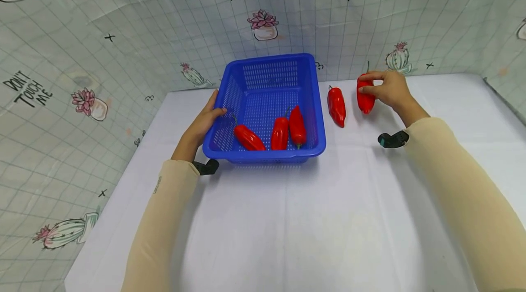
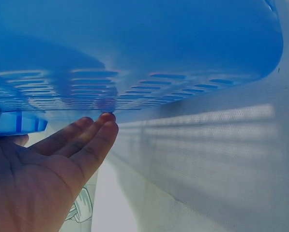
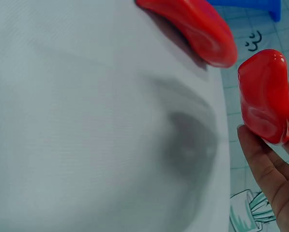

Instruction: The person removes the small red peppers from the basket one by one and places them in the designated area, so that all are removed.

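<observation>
A blue plastic basket (image 1: 269, 159) with slotted walls stands on the white table; three red peppers lie inside, among them a slanted pepper (image 1: 249, 138) at the left. My left hand (image 1: 202, 120) grips the basket's left rim, thumb over the edge. In the left wrist view, the fingers of that hand (image 2: 52, 164) reach along the basket's outer side (image 2: 134, 43). Right of the basket, my right hand (image 1: 392, 90) pinches a red pepper (image 1: 365, 98) between thumb and fingers. The right wrist view shows this held pepper (image 3: 265, 96) raised off the cloth, its shadow lying apart.
Another red pepper (image 1: 337, 106) lies on the white tablecloth (image 1: 283, 219), between the basket and my right hand. A grid-patterned curtain (image 1: 135, 18) with drawn cacti hangs behind the table and down its left side.
</observation>
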A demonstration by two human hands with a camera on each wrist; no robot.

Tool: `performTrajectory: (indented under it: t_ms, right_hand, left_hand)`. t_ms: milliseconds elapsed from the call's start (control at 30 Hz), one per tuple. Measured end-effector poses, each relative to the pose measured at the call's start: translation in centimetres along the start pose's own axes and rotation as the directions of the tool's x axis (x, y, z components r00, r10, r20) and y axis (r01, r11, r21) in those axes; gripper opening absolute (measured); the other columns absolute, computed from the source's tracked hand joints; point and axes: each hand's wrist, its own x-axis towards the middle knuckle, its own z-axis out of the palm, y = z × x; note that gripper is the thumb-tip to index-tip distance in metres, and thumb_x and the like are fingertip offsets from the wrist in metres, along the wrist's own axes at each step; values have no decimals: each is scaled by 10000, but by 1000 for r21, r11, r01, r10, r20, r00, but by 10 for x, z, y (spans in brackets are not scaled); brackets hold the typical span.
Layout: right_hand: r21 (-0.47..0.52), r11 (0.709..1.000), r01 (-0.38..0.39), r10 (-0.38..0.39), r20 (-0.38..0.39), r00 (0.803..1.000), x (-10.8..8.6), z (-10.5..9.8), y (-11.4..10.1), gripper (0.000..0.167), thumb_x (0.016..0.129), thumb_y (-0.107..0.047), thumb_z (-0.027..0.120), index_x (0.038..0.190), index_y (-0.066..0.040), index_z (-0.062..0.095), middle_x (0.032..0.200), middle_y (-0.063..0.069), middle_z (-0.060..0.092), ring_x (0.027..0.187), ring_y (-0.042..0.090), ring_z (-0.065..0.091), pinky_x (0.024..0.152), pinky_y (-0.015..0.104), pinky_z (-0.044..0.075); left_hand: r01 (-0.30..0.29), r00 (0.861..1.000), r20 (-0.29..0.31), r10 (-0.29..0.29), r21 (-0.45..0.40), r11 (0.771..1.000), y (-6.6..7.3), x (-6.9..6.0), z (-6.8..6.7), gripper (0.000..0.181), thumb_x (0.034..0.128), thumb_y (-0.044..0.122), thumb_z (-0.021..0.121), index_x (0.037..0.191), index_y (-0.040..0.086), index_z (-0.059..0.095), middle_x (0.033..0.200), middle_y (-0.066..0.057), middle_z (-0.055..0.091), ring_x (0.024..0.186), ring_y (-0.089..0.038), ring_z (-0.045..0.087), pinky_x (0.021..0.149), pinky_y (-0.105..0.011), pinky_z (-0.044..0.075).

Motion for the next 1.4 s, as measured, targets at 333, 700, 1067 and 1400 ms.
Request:
performTrajectory:
  t_ms: [333, 700, 1067, 1400]
  right_hand:
    - [-47, 999, 21, -19, 42, 999, -4, 20, 8, 481, 948, -256, 616, 1388, -72, 549, 1523, 242, 369, 1414, 462, 261, 1016, 591, 426]
    - [-57, 996, 64, -61, 52, 997, -7, 32, 10, 462, 954, -190, 609, 1397, -78, 542, 1475, 280, 407, 1249, 502, 468, 985, 552, 468]
    - [-100, 992, 70, -68, 25, 997, -6, 32, 12, 565, 952, -267, 590, 1463, -71, 450, 1429, 313, 421, 1222, 498, 451, 971, 575, 468]
    - [-109, 993, 47, -46, 19, 999, -6, 32, 11, 577, 958, -283, 563, 1474, -62, 429, 1422, 315, 436, 1261, 498, 430, 986, 581, 453]
  left_hand:
    - [33, 999, 16, -32, -29, 999, 18, -12, 5, 782, 974, 114, 389, 1582, 242, -87, 1654, -117, 46, 1464, -423, 220, 1145, -573, 254]
    - [32, 999, 28, -31, -29, 999, 22, -16, 7, 784, 966, 117, 389, 1584, 235, -78, 1653, -118, 50, 1469, -419, 212, 1145, -579, 251]
    - [36, 999, 27, -35, -47, 998, 23, -16, 5, 786, 963, 108, 384, 1584, 254, -76, 1654, -108, 53, 1463, -414, 231, 1139, -575, 268]
    - [44, 999, 19, -43, -45, 998, 22, -15, 6, 787, 958, 114, 386, 1586, 249, -68, 1653, -111, 66, 1457, -419, 245, 1133, -577, 276]
